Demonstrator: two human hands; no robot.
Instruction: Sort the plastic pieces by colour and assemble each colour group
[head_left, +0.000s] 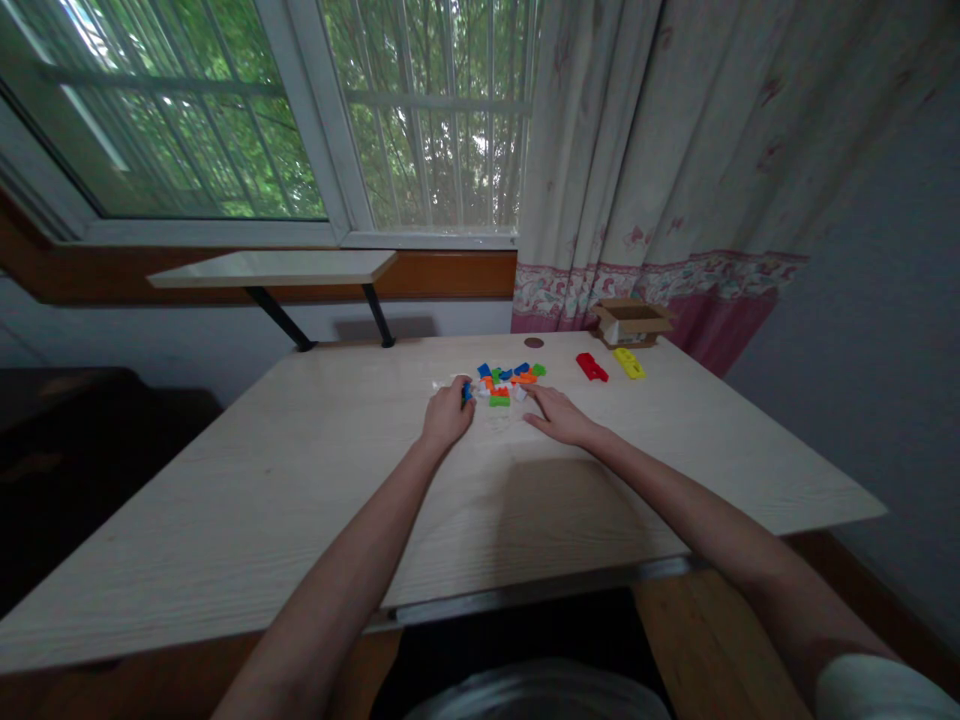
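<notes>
A small heap of coloured plastic bricks (507, 384), blue, orange, green and white, lies on the pale wooden table (315, 470) towards its far edge. My left hand (448, 413) rests at the heap's left side with its fingers curled round a blue brick (466, 391). My right hand (556, 413) lies flat on the table just right of the heap, fingers stretched toward the bricks and holding nothing.
A red block (591, 367) and a yellow block (628, 362) lie apart to the right. An open cardboard box (634, 321) stands at the back right by the curtain. A narrow shelf (274, 267) juts out under the window.
</notes>
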